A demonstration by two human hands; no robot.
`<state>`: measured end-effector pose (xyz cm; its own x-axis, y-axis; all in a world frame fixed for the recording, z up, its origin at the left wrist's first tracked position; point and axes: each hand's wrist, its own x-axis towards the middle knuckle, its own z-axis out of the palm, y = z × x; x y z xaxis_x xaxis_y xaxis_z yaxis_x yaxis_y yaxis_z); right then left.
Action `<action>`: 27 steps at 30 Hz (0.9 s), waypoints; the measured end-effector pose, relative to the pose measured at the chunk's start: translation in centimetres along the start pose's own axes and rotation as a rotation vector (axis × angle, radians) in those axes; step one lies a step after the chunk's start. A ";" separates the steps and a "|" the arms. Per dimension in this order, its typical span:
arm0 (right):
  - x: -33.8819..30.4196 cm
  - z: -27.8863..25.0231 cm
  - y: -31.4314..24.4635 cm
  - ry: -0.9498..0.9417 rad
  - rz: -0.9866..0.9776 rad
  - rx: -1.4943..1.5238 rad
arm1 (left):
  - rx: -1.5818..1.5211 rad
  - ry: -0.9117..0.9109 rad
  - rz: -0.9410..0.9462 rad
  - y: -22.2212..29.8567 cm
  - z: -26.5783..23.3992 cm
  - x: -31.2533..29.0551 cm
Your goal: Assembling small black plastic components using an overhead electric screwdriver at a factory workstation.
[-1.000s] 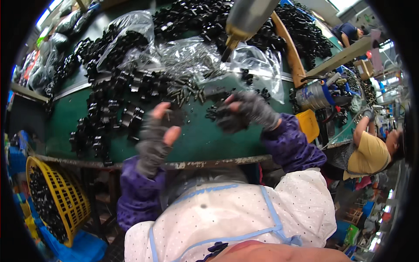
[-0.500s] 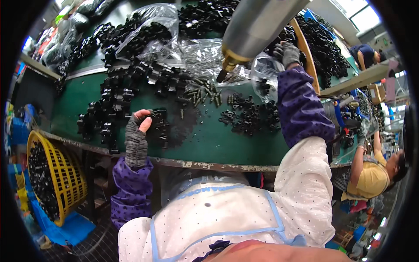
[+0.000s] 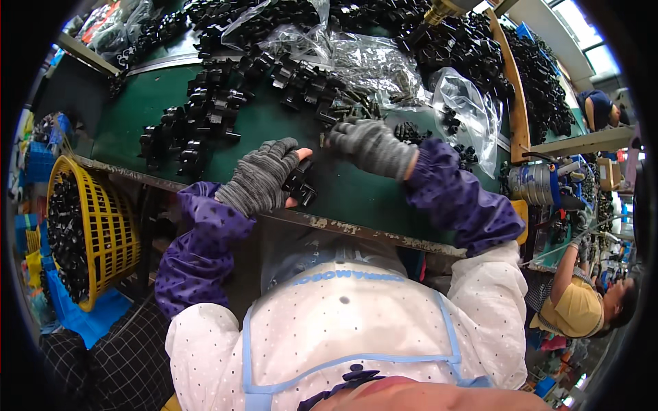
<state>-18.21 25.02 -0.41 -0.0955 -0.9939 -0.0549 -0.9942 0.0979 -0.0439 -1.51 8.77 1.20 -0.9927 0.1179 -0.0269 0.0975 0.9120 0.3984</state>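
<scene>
My left hand (image 3: 264,175), in a grey knit fingerless glove, is closed around a black plastic part (image 3: 299,186) just above the green table's front edge. Thumb and fingertips show at the part's two ends. To its right is my right hand (image 3: 373,147), gloved alike, with its fingertips drawn together over the table. Whatever they pinch is too small to make out. Just beyond them lies a heap of brass-coloured pins (image 3: 356,106). Small black pieces (image 3: 410,132) lie partly hidden behind the right hand. Rows of black plastic parts (image 3: 219,103) stand left of the pins.
A metal tool tip (image 3: 442,10) hangs at the top. Clear plastic bags (image 3: 473,113) and heaps of black parts (image 3: 466,55) cover the far side, beside a wooden board (image 3: 510,82). A yellow basket (image 3: 103,233) of black parts stands left. At right, a person (image 3: 579,301) works.
My right hand has come from the far right back to the middle. The left hand has moved right, now wrapped around the black part. The large tool has shifted up, mostly out of view.
</scene>
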 end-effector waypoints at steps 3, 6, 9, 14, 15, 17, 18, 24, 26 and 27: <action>2.7 -0.2 -1.6 -0.043 -0.016 -0.095 | 0.103 0.019 0.055 0.1 0.0 -0.9; 3.5 0.3 -1.3 -0.072 -0.013 -0.183 | 0.296 -0.006 0.118 0.5 0.1 -0.8; 3.2 -0.5 -1.3 0.069 -0.073 -0.244 | 0.119 0.066 0.133 0.4 0.1 -1.8; -2.4 -2.8 -2.1 0.357 0.027 0.514 | -0.159 0.243 0.046 0.0 2.2 -0.3; -2.9 -3.1 -2.3 0.429 -0.030 0.610 | -0.163 0.240 0.050 0.7 2.3 0.0; -3.4 -3.1 -2.7 0.440 -0.023 0.593 | -0.139 0.311 0.009 2.1 2.4 0.6; -3.5 -3.2 -2.8 0.441 -0.070 0.564 | -0.135 0.332 0.019 2.4 2.6 0.9; -3.7 -3.9 -3.6 0.218 -0.096 -0.010 | -0.036 0.426 0.008 3.2 3.8 1.3; -3.8 -4.0 -3.7 0.239 -0.137 -0.110 | -0.045 0.459 0.010 3.7 3.8 1.3; -3.9 -4.1 -3.8 0.254 -0.167 -0.212 | -0.062 0.490 0.023 3.9 3.8 1.5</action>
<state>-14.27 28.33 4.07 0.0860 -0.9788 0.1859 -0.9826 -0.0525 0.1780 -2.30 14.01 -0.76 -0.9087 -0.0745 0.4106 0.1297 0.8847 0.4477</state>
